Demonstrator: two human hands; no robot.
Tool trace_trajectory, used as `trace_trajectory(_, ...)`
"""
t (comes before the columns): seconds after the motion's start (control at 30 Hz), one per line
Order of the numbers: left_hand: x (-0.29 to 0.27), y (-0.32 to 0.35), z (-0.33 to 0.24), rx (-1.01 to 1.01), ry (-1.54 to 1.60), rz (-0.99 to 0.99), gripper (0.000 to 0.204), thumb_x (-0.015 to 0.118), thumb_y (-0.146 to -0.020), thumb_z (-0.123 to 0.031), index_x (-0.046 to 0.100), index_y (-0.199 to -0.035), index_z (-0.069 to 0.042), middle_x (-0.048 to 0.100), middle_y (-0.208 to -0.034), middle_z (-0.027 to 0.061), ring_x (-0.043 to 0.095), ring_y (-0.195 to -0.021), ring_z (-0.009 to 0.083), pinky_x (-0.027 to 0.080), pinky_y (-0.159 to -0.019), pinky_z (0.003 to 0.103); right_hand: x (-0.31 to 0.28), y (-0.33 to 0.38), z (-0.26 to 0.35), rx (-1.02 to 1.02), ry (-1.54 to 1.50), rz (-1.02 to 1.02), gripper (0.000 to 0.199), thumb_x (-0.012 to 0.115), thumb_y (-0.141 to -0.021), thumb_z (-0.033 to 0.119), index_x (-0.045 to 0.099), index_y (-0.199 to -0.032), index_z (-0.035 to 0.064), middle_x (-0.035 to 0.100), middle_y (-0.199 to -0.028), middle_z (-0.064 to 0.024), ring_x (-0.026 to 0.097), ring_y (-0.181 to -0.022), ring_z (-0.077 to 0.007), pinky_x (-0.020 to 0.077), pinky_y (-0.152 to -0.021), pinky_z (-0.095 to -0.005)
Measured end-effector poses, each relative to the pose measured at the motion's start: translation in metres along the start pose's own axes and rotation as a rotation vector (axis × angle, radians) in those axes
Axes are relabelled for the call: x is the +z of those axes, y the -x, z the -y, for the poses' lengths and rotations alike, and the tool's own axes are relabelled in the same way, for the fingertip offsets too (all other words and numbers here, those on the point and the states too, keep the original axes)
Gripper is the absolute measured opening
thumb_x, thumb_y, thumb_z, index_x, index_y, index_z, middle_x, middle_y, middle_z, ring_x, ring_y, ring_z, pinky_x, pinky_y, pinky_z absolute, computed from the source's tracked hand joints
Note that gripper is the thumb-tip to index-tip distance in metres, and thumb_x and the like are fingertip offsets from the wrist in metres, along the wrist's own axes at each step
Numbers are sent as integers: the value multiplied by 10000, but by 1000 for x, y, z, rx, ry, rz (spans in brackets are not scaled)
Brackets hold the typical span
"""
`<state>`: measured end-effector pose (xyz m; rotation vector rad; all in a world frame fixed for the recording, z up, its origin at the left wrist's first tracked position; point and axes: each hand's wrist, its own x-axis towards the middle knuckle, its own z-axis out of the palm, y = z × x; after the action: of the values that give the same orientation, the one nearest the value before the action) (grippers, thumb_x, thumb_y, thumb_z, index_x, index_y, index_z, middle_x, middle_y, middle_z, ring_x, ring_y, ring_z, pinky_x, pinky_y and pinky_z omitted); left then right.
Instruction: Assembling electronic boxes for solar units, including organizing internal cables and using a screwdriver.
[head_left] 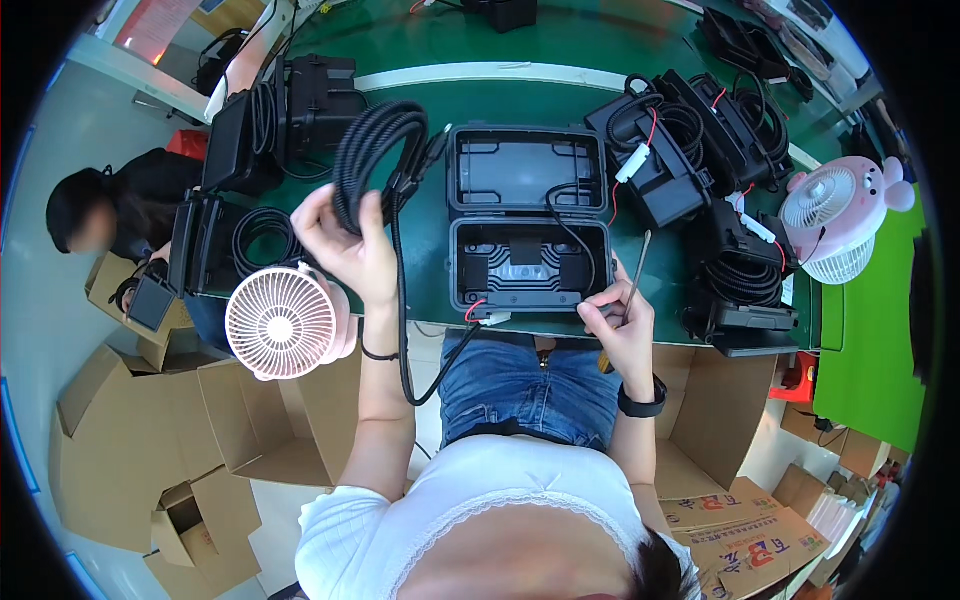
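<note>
My left hand (352, 248) is closed round a coiled black cable (378, 150), raised above the table. A length of the cable hangs in a loop and runs up to the box's front edge. In front of me lies an opened black plastic box (465, 262), its lid (525, 170) laid back on the far side. A thin black wire crosses from lid to base. My right hand (625, 325) holds a screwdriver (641, 270), shaft upward and yellowish handle below the palm. Its thumb and forefinger touch the box's front right corner. A white connector (495, 319) with a red wire sits at the front edge.
Black boxes with coiled cables stand at the right (660, 175) and left (318, 105) of the green table (425, 290). A pink fan (280, 322) is by my left forearm; another pink fan (830, 200) stands far right. Cardboard boxes (270, 420) lie below. A person (130, 205) works at left.
</note>
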<state>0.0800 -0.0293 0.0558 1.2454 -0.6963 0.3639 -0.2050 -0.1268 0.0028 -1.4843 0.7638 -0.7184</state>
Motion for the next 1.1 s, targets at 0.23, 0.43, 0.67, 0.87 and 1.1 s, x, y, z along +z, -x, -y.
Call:
trace_trajectory(0.23,-40,17,1,71,-730,828,732,773,-790,-167,421,-1428,-109,456,-1370,200,428,-1310,410,424,-1040,466,7,-3,4,-77,5,-11,142,723,-840,4,582,-843,9,639,-1214,-177,620,-625,-45,480,-553,-150)
trace_trajectory(0.43,-49,21,-65,293,-840,943,686,760,-692,-64,578,-1332,-228,513,-1241,113,503,-1172,324,439,-976,441,4,-6,6,-5,-9,13,141,721,-848,12,580,-853,5,639,-1224,-156,610,-616,-42,476,-550,-150)
trace_trajectory(0.67,-52,58,-46,826,-586,1160,364,724,-709,-63,699,-1057,-164,527,-960,-7,554,-782,130,486,-695,281,4,-4,7,-16,6,29,146,715,-856,19,569,-852,9,635,-1226,-163,612,-617,-44,474,-551,-152)
trace_trajectory(0.87,-34,54,-49,429,-263,847,247,793,-717,-80,699,-945,-67,646,-870,43,620,-698,198,516,-627,304,7,-5,5,-14,-38,-13,161,752,-832,30,604,-886,-1,688,-944,-75,608,-600,-39,407,-490,-140)
trace_trajectory(1.1,-6,66,-40,-519,215,263,79,629,-908,51,609,-978,18,635,-905,70,581,-613,56,461,-561,175,8,-8,18,-11,-3,-19,169,744,-841,45,611,-931,-8,687,-1017,-93,594,-570,-38,409,-486,-147)
